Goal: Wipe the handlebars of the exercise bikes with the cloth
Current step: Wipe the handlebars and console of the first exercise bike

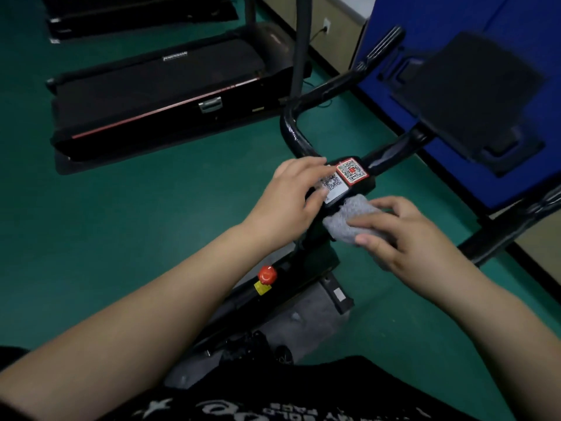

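A black exercise bike handlebar curves across the middle of the view, with a centre block carrying QR-code stickers. My left hand rests on the left side of that block, fingers spread over a sticker. My right hand presses a grey cloth against the bar just below and right of the block. The right side of the handlebar runs off toward the right edge. A black pad sits on the bar at upper right.
A red knob with a yellow label sits on the bike frame below my left forearm. A black treadmill lies on the green floor at upper left. A blue panel stands at right.
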Available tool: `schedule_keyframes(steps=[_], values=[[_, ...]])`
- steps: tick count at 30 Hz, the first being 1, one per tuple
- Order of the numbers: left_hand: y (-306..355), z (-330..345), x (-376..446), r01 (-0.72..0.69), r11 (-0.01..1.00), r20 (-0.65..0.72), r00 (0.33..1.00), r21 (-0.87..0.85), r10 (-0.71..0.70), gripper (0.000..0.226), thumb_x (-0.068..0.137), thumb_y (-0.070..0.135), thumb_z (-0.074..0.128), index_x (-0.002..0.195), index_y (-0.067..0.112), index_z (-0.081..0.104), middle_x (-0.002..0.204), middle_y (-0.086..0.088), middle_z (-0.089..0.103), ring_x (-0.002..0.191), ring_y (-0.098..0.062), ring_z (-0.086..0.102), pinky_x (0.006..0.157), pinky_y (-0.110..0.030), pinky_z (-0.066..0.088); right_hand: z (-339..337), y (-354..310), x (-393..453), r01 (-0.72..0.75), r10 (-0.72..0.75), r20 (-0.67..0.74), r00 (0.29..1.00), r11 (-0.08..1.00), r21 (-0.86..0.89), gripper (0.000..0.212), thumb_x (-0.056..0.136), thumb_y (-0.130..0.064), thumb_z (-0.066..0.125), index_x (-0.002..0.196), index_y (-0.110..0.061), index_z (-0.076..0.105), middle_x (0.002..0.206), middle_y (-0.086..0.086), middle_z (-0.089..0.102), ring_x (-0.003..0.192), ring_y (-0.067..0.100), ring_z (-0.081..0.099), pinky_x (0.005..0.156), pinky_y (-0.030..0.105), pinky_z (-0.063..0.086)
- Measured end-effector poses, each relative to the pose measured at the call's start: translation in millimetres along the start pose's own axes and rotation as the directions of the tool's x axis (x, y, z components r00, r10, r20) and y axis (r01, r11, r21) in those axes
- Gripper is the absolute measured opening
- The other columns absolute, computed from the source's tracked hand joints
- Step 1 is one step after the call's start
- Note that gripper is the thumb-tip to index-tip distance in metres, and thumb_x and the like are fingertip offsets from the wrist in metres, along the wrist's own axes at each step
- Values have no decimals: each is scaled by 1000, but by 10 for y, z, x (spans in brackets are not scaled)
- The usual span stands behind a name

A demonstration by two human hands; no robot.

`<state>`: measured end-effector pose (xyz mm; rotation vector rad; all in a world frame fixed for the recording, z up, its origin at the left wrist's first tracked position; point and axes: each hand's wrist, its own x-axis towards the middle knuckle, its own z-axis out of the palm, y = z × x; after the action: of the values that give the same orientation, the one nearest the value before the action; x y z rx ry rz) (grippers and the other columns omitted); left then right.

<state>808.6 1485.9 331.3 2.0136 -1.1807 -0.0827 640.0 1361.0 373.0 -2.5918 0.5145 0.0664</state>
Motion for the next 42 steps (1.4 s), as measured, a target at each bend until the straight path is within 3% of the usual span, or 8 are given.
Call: schedule_keyframes(steps=[4, 9, 14, 23, 26, 32, 37, 42], values=[[-79, 117, 73, -91, 996, 55, 994, 8, 90, 43, 89, 22, 53, 131, 13, 51, 137, -7, 46, 126, -25, 38, 108, -25, 23, 129, 6, 34, -64, 60, -177, 982, 998, -17, 18, 83, -27, 69, 100, -24, 72, 120, 0, 54, 109, 13, 51, 86, 12, 29], [-157, 139, 180, -177, 984, 60, 982, -9, 177, 45, 87, 27, 50, 129, 11, 54, 134, -8, 49, 121, -26, 43, 108, -28, 28, 280, -157, 319, -125, 124, -322, 939, 992, 17, 10, 85, -25, 67, 92, -18, 67, 104, 3, 56, 91, 23, 57, 78, 31, 46], [-212, 172, 183, -223, 974, 25, 974, -32, 223, 43, 87, 20, 55, 128, 9, 54, 134, -10, 49, 118, -25, 41, 108, -24, 24, 215, -88, -115, -146, 135, -231, 964, 989, -30, 17, 83, -31, 68, 98, -25, 69, 117, -1, 58, 102, 20, 61, 82, 32, 51], [-195, 175, 181, -206, 978, 16, 978, -36, 207, 44, 86, 16, 50, 130, 9, 52, 135, -11, 48, 115, -24, 39, 106, -26, 25, 386, -290, 269, -224, 201, -377, 904, 974, -17, 11, 87, -25, 64, 96, -19, 63, 110, -1, 59, 100, 20, 57, 68, 22, 39], [-185, 161, 164, -211, 977, 37, 976, -34, 212, 45, 87, 19, 48, 131, 10, 51, 136, -10, 48, 116, -22, 37, 106, -24, 23, 323, -238, 45, -222, 197, -303, 933, 974, -52, 14, 86, -24, 64, 98, -20, 62, 119, -3, 57, 103, 22, 58, 79, 35, 49], [-155, 152, 150, -171, 985, 50, 984, -36, 173, 46, 88, 24, 44, 132, 12, 50, 138, -7, 46, 120, -23, 36, 107, -26, 24, 286, -156, -246, -244, 199, -332, 922, 964, -100, 8, 85, -21, 66, 92, -19, 63, 115, -3, 59, 101, 21, 61, 79, 24, 42], [-150, 134, 188, -169, 985, 50, 984, -19, 170, 44, 86, 24, 48, 128, 12, 54, 135, -6, 49, 117, -25, 40, 105, -32, 31, 482, -349, 294, -252, 187, -397, 899, 961, -116, 12, 84, -21, 62, 94, -15, 58, 109, 5, 58, 91, 29, 58, 75, 33, 44], [-121, 122, 191, -150, 988, 61, 987, -23, 151, 44, 85, 27, 49, 127, 15, 54, 134, -1, 49, 121, -21, 36, 107, -35, 32, 357, -106, -240, -164, 92, -303, 949, 961, -224, 17, 84, -18, 67, 99, -18, 60, 129, 3, 56, 106, 27, 60, 86, 35, 49]])
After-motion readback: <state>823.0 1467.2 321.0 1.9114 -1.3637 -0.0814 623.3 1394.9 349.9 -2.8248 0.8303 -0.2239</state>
